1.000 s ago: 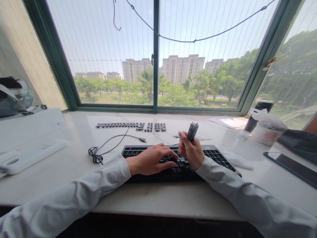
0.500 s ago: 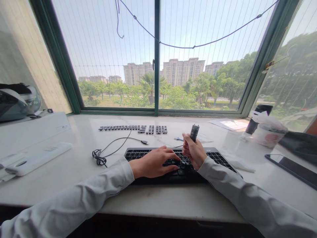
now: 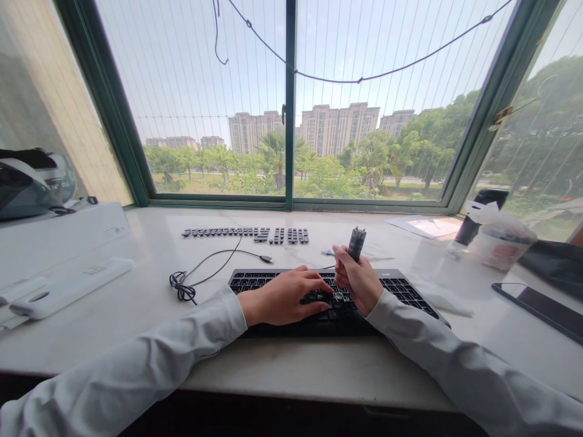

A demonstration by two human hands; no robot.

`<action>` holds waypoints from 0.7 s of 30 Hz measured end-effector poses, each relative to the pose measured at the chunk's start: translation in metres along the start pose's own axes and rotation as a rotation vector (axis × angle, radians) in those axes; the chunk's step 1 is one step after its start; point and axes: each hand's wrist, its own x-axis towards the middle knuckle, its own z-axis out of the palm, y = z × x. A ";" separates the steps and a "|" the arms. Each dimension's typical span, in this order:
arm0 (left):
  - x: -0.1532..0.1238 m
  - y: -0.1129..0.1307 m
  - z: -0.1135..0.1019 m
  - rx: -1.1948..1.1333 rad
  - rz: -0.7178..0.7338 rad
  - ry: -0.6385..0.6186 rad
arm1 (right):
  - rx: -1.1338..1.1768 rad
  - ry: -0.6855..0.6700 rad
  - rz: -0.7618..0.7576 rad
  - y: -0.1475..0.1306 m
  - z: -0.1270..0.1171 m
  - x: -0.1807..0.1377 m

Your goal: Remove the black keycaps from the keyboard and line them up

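Taking the middle of the keyboard (image 3: 337, 326) as the centre of the dial, a strip of pale table (image 3: 291, 364) runs at 6 o'clock between its front side and the table edge, with both forearms crossing it. At 12 o'clock the table surface reaches back to the green window frame (image 3: 290, 121), and at 11 o'clock loose keycaps (image 3: 221, 232) lie in rows, well apart from the keyboard. The coiled cable (image 3: 183, 285) takes up the 9 o'clock side; at 3 o'clock a crumpled clear film (image 3: 444, 298) sits just beside the keyboard, with the phone (image 3: 542, 311) farther out. Pale letters on the helmet (image 3: 36, 182) at 10 o'clock, the red print on the bagged tub (image 3: 503, 243) at 2 o'clock and the small logo at the keyboard's far right corner are too unclear to read. The left hand (image 3: 291, 297) lies palm down over the keyboard, its grip partly open, thumb and forefinger apart around dark keys; whether it pinches one I cannot tell. The right hand (image 3: 357, 279) has its grip closed in a fist around a dark, stick-shaped tool (image 3: 357, 243), pronged end up; its lower end is hidden.
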 end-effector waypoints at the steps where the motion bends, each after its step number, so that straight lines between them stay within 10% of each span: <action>1: 0.000 0.000 0.000 -0.001 0.000 0.000 | 0.003 -0.004 -0.004 0.000 0.000 0.000; 21: 0.000 0.002 -0.002 0.023 0.003 -0.013 | -0.008 0.013 -0.022 0.007 -0.003 0.009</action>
